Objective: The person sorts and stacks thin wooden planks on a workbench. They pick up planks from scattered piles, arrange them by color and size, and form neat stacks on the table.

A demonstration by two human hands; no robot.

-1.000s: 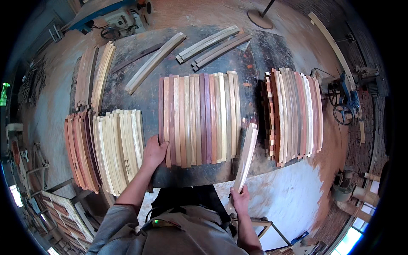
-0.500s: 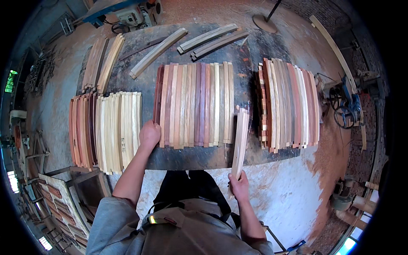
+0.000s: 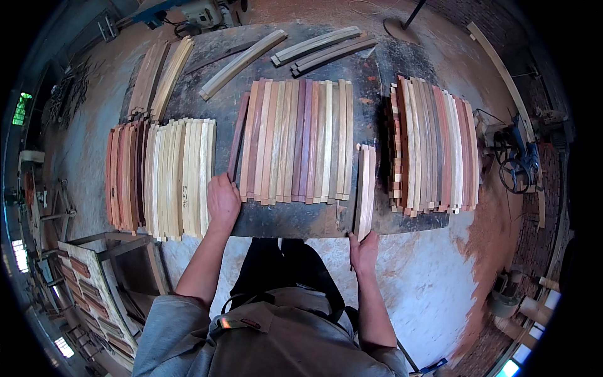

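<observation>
Side by side on the dark table point(image 3: 295, 223) lies a row of wooden strips point(image 3: 286, 144) in mixed pale, brown, reddish and purple tones. At its left edge, a dark red wooden strip point(image 3: 238, 135) stands slightly apart and slanted. My left hand point(image 3: 224, 198) is closed around the near end of this strip, its fingertips partly hidden. My right hand point(image 3: 363, 252), at the table's front edge, grips the near end of pale wooden strips point(image 3: 365, 188), which point away from me to the right of the row.
Stacks of pale strips point(image 3: 179, 179) and reddish strips point(image 3: 125, 179) stand at left. Another mixed stack point(image 3: 436, 147) is at right. Loose brown pieces point(image 3: 333, 53) lie at the back. A wooden frame cabinet point(image 3: 100, 295) stands below left, and a round metal base point(image 3: 401, 30) beyond the table.
The dark red strip has come away from the row's left edge, with my left hand on it. My right hand has moved slightly right and forward with the pale strips. The whole view has shifted.
</observation>
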